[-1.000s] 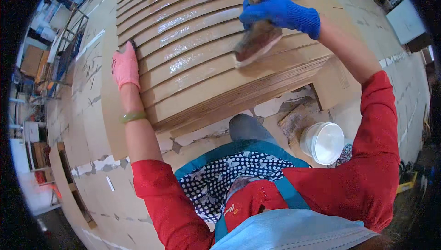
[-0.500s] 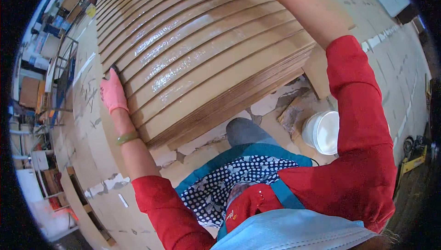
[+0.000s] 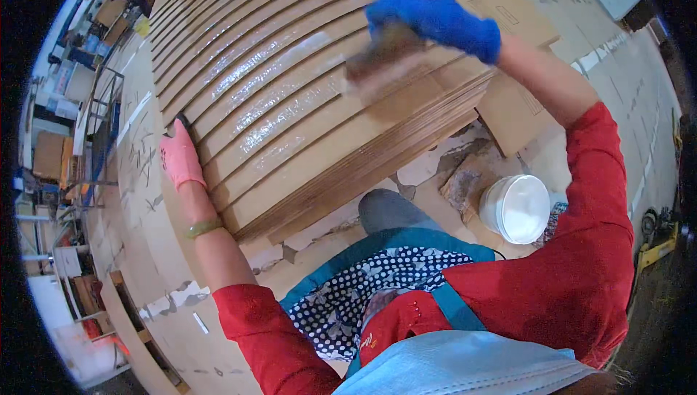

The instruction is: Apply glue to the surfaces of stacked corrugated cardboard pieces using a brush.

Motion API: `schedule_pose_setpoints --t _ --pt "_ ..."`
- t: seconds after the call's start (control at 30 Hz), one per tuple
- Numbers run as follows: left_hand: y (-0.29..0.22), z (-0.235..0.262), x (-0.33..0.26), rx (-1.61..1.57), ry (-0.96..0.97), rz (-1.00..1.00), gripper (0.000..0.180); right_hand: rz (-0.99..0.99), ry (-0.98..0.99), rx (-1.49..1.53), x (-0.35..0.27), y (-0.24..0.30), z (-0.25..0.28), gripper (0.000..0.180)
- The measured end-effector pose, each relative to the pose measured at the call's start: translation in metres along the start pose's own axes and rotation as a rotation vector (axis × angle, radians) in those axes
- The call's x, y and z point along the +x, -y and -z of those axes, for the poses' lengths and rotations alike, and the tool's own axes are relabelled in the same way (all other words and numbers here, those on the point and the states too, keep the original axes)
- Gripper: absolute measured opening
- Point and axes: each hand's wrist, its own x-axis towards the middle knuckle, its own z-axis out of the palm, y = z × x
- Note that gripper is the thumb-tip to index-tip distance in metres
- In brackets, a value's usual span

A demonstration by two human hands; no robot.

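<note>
My right hand (image 3: 443, 21), in a blue glove, is closed round the pale handle of a wide brush (image 3: 381, 57). Motion blurs the brush, whose dark head is at the right part of a stack of overlapping brown cardboard sheets (image 3: 312, 152). The sheets lie fanned in steps, and shiny wet streaks cross their exposed strips. At the stack's left edge rests my left hand (image 3: 181, 157) in a pink glove with dark fingertips. Its visible fingers are apart and touch the sheet edges; part of the hand's far side is hidden.
A white bucket (image 3: 517, 210) with whitish contents stands right of my knee, beside a crumpled brownish piece (image 3: 465, 186). Worn cardboard covers the floor (image 3: 138, 228). Metal racks (image 3: 102, 115) line the left, and a yellow tool-like object (image 3: 657, 248) lies far right.
My right hand has brought the brush back from the far edge of the stack, toward me and to the right. My left hand stays at the left edge, nearly unmoved.
</note>
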Motion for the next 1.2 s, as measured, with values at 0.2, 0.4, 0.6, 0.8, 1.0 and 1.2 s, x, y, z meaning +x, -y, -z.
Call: schedule_pose_setpoints --t 0.2,0.4,0.6,0.8,1.0,1.2 --pt "-0.024 -0.008 -0.002 -0.054 0.074 -0.018 0.07 0.255 -0.419 0.086 0.108 -0.036 0.037 0.014" --pt "-0.005 -0.003 -0.006 -0.048 -0.024 -0.096 0.067 0.091 -0.165 -0.002 0.033 -0.045 0.009 0.018" --pt "0.008 -0.004 0.001 -0.116 -0.115 -0.183 0.067 0.017 -0.046 0.041 -0.01 0.003 -0.006 0.018" --pt "-0.016 -0.011 0.0 -0.094 0.009 -0.061 0.069 0.468 -0.403 0.146 0.108 -0.023 0.012 0.01" --pt "-0.01 0.009 -0.01 -0.015 0.042 0.046 0.072 0.061 -0.028 0.045 0.045 -0.033 -0.029 0.013" --pt "0.0 -0.003 -0.001 -0.011 0.001 -0.007 0.073 -0.107 0.133 -0.241 0.062 0.001 -0.023 0.014"
